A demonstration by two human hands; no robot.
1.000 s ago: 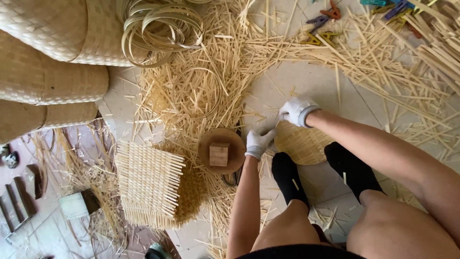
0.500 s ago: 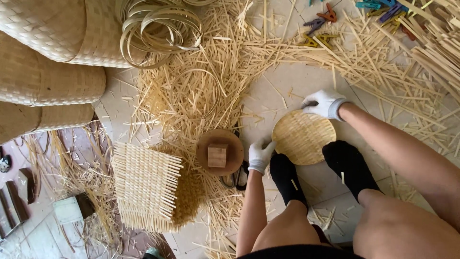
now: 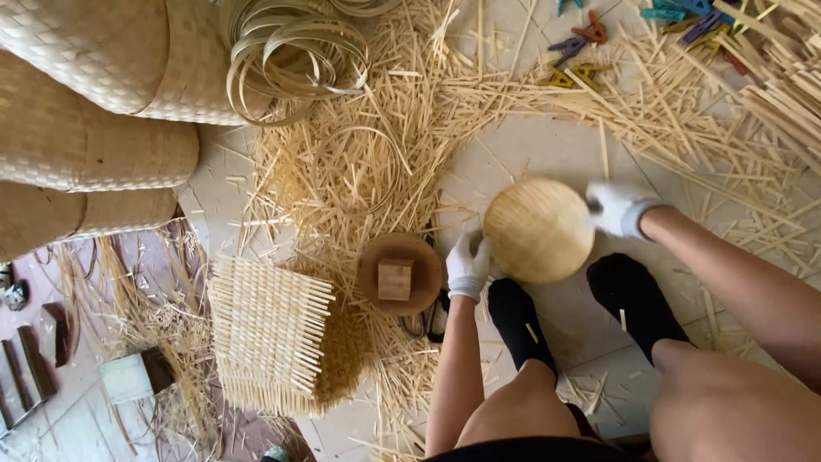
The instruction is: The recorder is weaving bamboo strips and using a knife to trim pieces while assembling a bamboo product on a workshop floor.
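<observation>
Your left hand (image 3: 468,267) and right hand (image 3: 617,208) flank the disc (image 3: 538,229), which sits above your feet (image 3: 571,301) on the floor (image 3: 547,145). Left of the left hand lies the round mould (image 3: 399,274) with a block (image 3: 395,279) on it. Further left lies the woven mat (image 3: 267,335). Baskets (image 3: 94,103) stack at far left, coils (image 3: 291,51) beside them, clips (image 3: 581,47) ahead of you, loose strips (image 3: 359,162) between.

Left hand (image 3: 468,267); right hand (image 3: 617,208); both gloved, gripping
</observation>
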